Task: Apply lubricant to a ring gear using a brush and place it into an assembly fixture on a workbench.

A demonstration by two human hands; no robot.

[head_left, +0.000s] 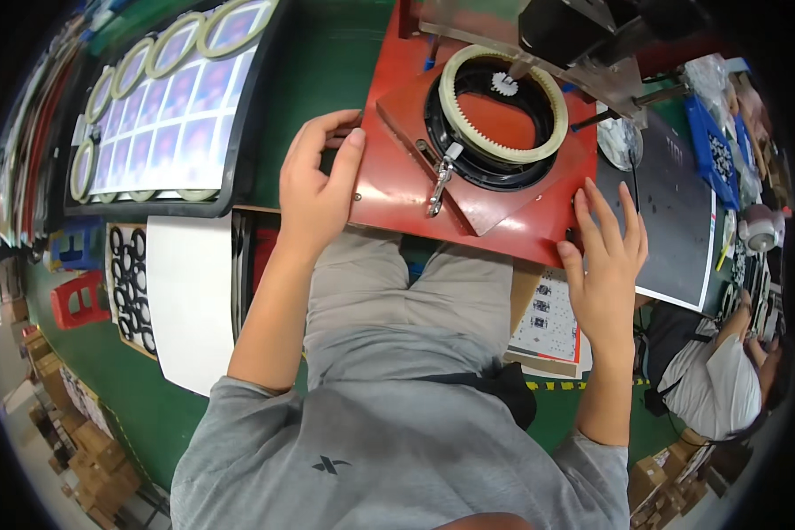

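A cream toothed ring is seated in a black round holder on a red plate. The plate's edges are touched by the left hand and right hand, fingers loosely spread, nothing gripped.

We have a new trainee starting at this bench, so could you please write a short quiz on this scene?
1. True or false: the left hand rests at the left edge of the red fixture plate.
2. What sits in the black holder on the plate? A) a cream toothed ring B) a blue tray C) a cardboard box
3. Which hand has its fingers spread at the plate's lower right corner?

Key: 1 true. 2 A, the cream toothed ring. 3 the right hand.
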